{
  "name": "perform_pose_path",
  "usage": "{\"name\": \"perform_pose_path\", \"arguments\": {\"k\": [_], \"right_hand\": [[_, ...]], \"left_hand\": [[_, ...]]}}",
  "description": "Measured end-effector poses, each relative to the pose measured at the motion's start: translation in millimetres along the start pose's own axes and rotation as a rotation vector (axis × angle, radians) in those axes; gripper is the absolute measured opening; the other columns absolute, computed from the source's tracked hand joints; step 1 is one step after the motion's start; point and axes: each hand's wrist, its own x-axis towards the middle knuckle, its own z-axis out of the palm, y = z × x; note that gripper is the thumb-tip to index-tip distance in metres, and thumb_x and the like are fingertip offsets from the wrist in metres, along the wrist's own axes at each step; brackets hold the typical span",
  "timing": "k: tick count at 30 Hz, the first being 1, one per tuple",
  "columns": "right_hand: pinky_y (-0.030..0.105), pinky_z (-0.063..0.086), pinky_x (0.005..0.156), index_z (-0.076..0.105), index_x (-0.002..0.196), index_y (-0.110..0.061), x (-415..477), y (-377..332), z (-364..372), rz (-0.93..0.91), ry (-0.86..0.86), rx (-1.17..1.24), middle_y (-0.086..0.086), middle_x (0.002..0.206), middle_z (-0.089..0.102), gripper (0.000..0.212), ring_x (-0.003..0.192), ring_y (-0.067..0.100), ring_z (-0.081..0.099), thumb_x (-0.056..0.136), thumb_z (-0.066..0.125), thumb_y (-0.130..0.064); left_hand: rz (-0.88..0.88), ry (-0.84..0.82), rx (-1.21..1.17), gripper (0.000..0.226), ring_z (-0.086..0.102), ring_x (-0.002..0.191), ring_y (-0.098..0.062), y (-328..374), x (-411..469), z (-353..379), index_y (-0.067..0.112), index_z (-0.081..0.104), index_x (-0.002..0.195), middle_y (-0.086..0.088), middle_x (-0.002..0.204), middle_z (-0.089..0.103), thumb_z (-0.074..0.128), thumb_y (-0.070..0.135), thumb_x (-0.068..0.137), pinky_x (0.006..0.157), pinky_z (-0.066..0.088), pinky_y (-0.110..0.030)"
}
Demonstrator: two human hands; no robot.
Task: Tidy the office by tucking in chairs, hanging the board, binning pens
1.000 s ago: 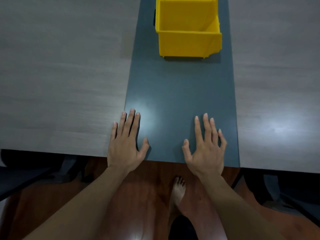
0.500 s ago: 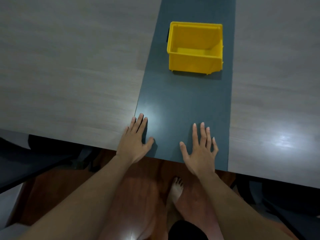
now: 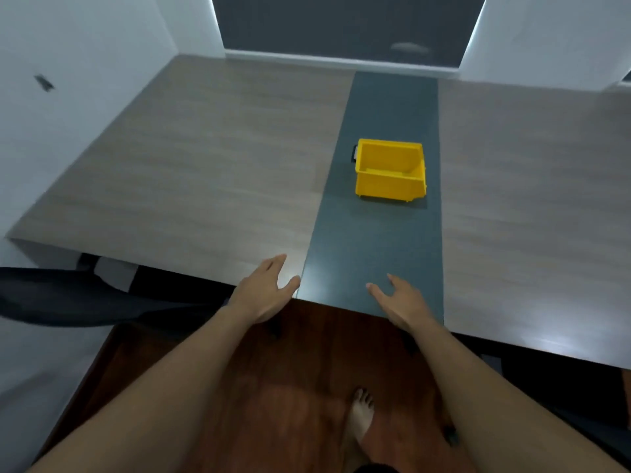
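Both hands sit at the near edge of the table, empty and loosely spread. The left hand (image 3: pixel 264 291) lies over the wood-grain part of the table (image 3: pixel 211 158), its thumb reaching toward the seam with the dark centre strip (image 3: pixel 379 247); whether the palm presses the top or floats just above it cannot be told. The right hand (image 3: pixel 401 302) is over the dark strip, fingers slack and a little curled, thumb pointing toward 10 o'clock, holding nothing. From the hands, the yellow bin (image 3: pixel 390 170) stands at about 12 o'clock to 1 o'clock, well apart from them, upright on the dark strip with its open top showing nothing inside that can be made out. A small dark item touches the bin's left side, too small to tell what it is. At 9 o'clock from the left hand a dark chair (image 3: pixel 68 295) shows below the table edge. At 6 o'clock, between the forearms, a bare foot (image 3: pixel 362 414) stands on the reddish wooden floor (image 3: pixel 290 387).
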Motion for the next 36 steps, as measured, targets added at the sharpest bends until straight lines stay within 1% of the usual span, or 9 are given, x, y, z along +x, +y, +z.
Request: {"name": "perform_pose_path", "arguments": {"k": [2,6,12,20,25,30,32,34,36], "right_hand": [[0.050,0.030,0.127,0.031,0.166,-0.017,-31.0,-23.4,1.0,-0.044,0.013,0.000,0.006,0.172,0.034,0.096,0.156,0.030,0.034,0.094,0.047,-0.078],[0.044,0.033,0.124,0.038,0.162,-0.012,-84.6,-79.2,0.5,-0.155,0.059,-0.010,0.008,0.168,0.041,0.088,0.153,0.031,0.041,0.098,0.051,-0.071],[0.042,0.042,0.118,0.051,0.154,-0.011,-155.7,-181.2,4.5,-0.347,0.118,-0.011,0.010,0.159,0.053,0.080,0.144,0.030,0.051,0.097,0.056,-0.067],[0.044,0.045,0.114,0.052,0.154,-0.015,-235.2,-305.7,46.3,-0.621,0.022,-0.039,0.006,0.154,0.057,0.083,0.139,0.028,0.056,0.095,0.052,-0.074],[0.042,0.047,0.112,0.057,0.149,-0.014,-279.1,-379.9,101.9,-0.773,-0.030,-0.097,0.007,0.148,0.062,0.079,0.135,0.026,0.059,0.094,0.055,-0.072],[0.040,0.048,0.110,0.060,0.145,-0.014,-319.4,-447.3,165.7,-0.931,-0.115,-0.183,0.005,0.144,0.065,0.076,0.132,0.025,0.061,0.095,0.055,-0.071],[0.040,0.051,0.106,0.064,0.138,-0.015,-333.6,-474.3,192.4,-0.982,-0.161,-0.227,0.003,0.137,0.068,0.074,0.126,0.024,0.064,0.094,0.053,-0.074],[0.042,0.054,0.103,0.066,0.135,-0.018,-343.7,-501.3,221.3,-1.037,-0.206,-0.266,0.001,0.133,0.070,0.084,0.123,0.023,0.066,0.087,0.046,-0.085],[0.043,0.054,0.105,0.063,0.141,-0.017,-350.2,-530.9,252.4,-1.081,-0.258,-0.278,0.001,0.138,0.068,0.095,0.125,0.023,0.066,0.084,0.045,-0.090]], "left_hand": [[0.013,0.044,0.002,0.086,0.029,0.162,-0.023,-7.2,-34.0,-29.9,0.029,0.015,0.172,0.003,0.178,0.021,0.034,0.074,0.101,0.128,0.032,-0.049],[0.060,0.157,0.058,0.081,0.030,0.161,-0.026,-23.1,-102.3,-93.5,0.030,0.013,0.172,-0.001,0.179,0.021,0.038,0.068,0.105,0.124,0.035,-0.047],[0.024,0.370,-0.013,0.083,0.043,0.154,-0.027,-80.7,-201.6,-172.2,0.029,0.018,0.171,0.001,0.173,0.035,0.039,0.071,0.103,0.120,0.042,-0.047],[-0.184,0.620,-0.144,0.084,0.045,0.152,-0.021,-184.8,-337.5,-222.5,0.031,0.028,0.169,0.002,0.170,0.042,0.041,0.075,0.099,0.121,0.042,-0.045],[-0.345,0.733,-0.178,0.080,0.047,0.150,-0.021,-260.1,-430.1,-238.6,0.028,0.030,0.168,0.003,0.166,0.046,0.043,0.071,0.101,0.121,0.041,-0.046],[-0.520,0.826,-0.240,0.085,0.051,0.147,-0.020,-325.9,-520.7,-241.5,0.030,0.030,0.167,0.006,0.162,0.051,0.040,0.077,0.097,0.120,0.043,-0.048],[-0.597,0.862,-0.278,0.085,0.051,0.146,-0.019,-348.8,-553.5,-240.6,0.031,0.030,0.167,0.006,0.161,0.052,0.041,0.077,0.097,0.120,0.043,-0.047],[-0.670,0.895,-0.313,0.089,0.052,0.145,-0.019,-368.9,-584.0,-238.7,0.032,0.031,0.167,0.008,0.159,0.054,0.040,0.082,0.094,0.120,0.043,-0.049],[-0.738,0.934,-0.339,0.087,0.053,0.144,-0.019,-386.4,-613.1,-234.4,0.032,0.032,0.167,0.009,0.157,0.056,0.042,0.079,0.095,0.118,0.044,-0.048]]}}
